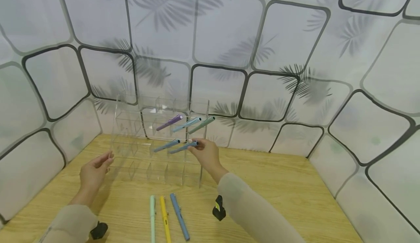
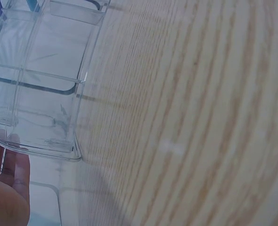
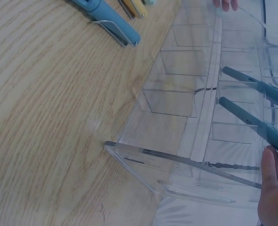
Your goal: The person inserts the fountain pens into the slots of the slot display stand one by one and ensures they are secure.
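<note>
A clear acrylic pen rack (image 1: 201, 173) with tiered compartments stands on the table. At its left side panel, my left hand (image 1: 93, 172) grips the edge between thumb and fingers. My right hand (image 1: 208, 157) pinches the upper end of a blue pen (image 1: 183, 147), whose lower end lies in a compartment of a middle tier. Just left of it in the same tier leans another blue pen (image 1: 166, 146). The tier above carries a purple pen (image 1: 169, 123), a light blue pen (image 1: 186, 124) and a green pen (image 1: 201, 125). All slant up to the right.
In front of the rack, a mint green pen (image 1: 152, 217), a yellow pen (image 1: 165, 217) and a darker blue pen (image 1: 179, 216) lie side by side on the wooden table (image 1: 279, 192). A patterned curtain (image 1: 226, 31) encloses the table at the back and sides.
</note>
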A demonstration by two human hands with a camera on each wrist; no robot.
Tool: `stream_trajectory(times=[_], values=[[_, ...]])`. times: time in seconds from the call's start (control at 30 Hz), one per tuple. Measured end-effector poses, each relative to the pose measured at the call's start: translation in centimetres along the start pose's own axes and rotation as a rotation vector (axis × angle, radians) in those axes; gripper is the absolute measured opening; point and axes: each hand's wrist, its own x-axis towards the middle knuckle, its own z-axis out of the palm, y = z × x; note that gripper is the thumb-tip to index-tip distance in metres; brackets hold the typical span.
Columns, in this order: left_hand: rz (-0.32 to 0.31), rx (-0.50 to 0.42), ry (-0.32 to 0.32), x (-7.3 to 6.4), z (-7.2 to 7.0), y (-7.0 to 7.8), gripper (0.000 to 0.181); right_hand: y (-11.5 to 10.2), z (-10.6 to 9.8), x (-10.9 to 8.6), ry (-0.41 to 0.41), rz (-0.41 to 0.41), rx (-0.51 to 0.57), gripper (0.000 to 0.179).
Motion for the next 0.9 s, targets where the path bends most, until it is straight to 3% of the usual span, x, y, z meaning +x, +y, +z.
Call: stream_trajectory(times=[0.9], values=[[0.008,0.055,0.018,0.13,0.06,-0.09,0.044,0.28,-0.80,0.29,-0.059,-0.043,-0.090,0.023]])
